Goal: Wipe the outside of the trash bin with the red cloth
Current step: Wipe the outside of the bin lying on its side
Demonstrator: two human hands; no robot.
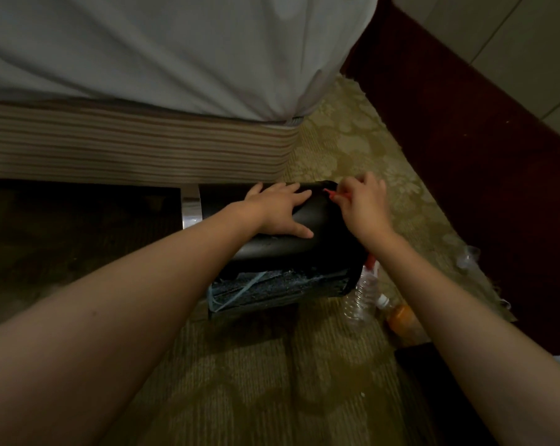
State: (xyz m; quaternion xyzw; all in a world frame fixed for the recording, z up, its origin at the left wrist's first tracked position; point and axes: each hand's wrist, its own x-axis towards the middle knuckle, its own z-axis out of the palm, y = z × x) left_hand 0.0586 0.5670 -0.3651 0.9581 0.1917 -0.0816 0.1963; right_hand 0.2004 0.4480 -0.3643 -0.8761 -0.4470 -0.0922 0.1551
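Left hand (280, 209) lies flat, fingers spread, on the black trash bin (320, 226), which is tipped on its side on the carpet (336, 143) by the bed (143, 59). Right hand (364, 204) pinches the red cloth (331, 194) at the bin's far end. On the orange bottle (401, 317) nearby, any label is too blurred to read.

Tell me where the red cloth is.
Head view, right of centre: the red cloth is pinched in the right hand against the far end of the trash bin, beside the left hand resting on it.
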